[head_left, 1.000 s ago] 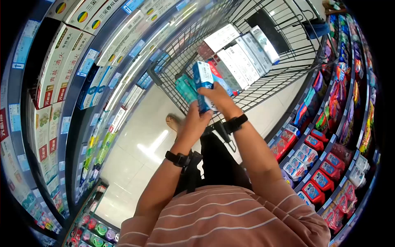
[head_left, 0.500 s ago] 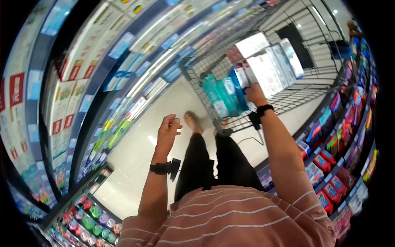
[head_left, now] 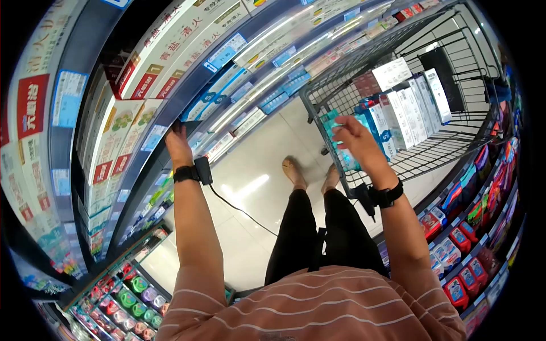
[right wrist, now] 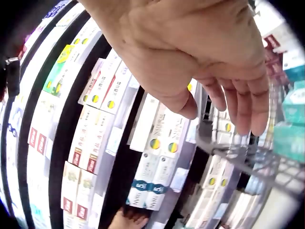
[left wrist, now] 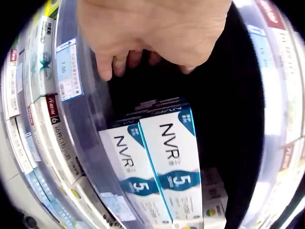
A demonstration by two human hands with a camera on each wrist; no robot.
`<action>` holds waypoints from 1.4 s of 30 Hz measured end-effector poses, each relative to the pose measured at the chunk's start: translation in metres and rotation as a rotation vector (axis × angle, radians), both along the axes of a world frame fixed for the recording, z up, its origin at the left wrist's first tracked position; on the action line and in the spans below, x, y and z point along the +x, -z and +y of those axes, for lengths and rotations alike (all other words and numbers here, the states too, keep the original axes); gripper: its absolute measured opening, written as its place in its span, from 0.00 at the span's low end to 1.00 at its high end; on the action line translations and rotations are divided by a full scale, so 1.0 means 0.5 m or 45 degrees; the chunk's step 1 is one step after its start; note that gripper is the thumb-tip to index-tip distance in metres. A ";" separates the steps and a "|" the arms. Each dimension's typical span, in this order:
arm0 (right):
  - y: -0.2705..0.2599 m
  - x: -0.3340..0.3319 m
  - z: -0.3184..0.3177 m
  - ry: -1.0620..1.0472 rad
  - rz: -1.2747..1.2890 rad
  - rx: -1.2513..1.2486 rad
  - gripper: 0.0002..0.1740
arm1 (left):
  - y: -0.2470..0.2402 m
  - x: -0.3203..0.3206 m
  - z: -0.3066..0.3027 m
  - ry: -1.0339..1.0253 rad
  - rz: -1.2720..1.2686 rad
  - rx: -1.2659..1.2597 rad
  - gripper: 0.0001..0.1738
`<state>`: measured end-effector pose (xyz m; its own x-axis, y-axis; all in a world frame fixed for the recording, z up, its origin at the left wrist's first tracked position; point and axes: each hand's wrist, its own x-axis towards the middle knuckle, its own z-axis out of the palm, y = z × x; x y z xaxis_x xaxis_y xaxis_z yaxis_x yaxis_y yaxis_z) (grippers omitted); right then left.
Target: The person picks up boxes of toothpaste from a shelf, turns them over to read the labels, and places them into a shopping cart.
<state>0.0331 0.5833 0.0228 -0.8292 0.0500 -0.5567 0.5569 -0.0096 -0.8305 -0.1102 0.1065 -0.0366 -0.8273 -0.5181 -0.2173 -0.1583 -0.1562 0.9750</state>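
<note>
The cardboard boxes look smooth, the floor glossy.

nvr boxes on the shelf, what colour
NVR boxes: white with teal bands, clearest in the left wrist view.

Head view: bright; floor between left hand and right hand is showing streaked glare; shelves beside left hand are bowing. Left wrist view: deep shadow is lying beyond left hand. Right wrist view: boxes past right hand are washing out.
</note>
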 end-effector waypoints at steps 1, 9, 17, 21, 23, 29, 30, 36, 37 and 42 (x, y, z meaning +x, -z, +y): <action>-0.005 -0.009 -0.028 0.012 -0.002 -0.133 0.23 | 0.033 -0.023 -0.057 0.242 -0.025 -0.635 0.25; 0.026 -0.056 -0.186 -0.001 -0.161 -0.382 0.25 | 0.001 -0.100 -0.083 0.689 -0.224 -2.418 0.17; 0.023 -0.134 -0.276 -0.103 -0.113 -0.469 0.25 | -0.012 -0.118 -0.092 0.640 -0.257 -2.460 0.19; 0.018 -0.164 -0.309 -0.111 -0.077 -0.496 0.26 | -0.018 -0.122 -0.083 0.630 -0.240 -2.368 0.20; 0.020 -0.173 -0.324 -0.092 -0.081 -0.552 0.26 | -0.024 -0.116 -0.070 0.613 -0.250 -2.291 0.20; 0.031 -0.213 -0.364 -0.043 0.011 -0.666 0.34 | -0.015 -0.072 -0.069 0.812 -0.172 -2.659 0.23; 0.029 -0.221 -0.369 -0.033 0.016 -0.676 0.37 | -0.007 -0.063 -0.078 0.863 -0.125 -2.626 0.24; 0.037 -0.267 -0.413 0.052 0.034 -0.755 0.46 | -0.038 -0.036 -0.014 0.777 -0.013 -1.981 0.24; 0.039 -0.269 -0.424 0.080 0.037 -0.757 0.46 | -0.045 -0.032 -0.009 0.808 -0.009 -2.010 0.22; 0.047 -0.279 -0.433 0.175 -0.009 -0.847 0.37 | -0.038 -0.031 -0.002 0.712 0.009 -1.166 0.19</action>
<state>-0.1066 0.3669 -0.0009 -0.8361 -0.2003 -0.5108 0.5195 -0.5883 -0.6197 -0.1257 0.1054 -0.0174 -0.9973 -0.0287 0.0675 0.0254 0.7277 0.6855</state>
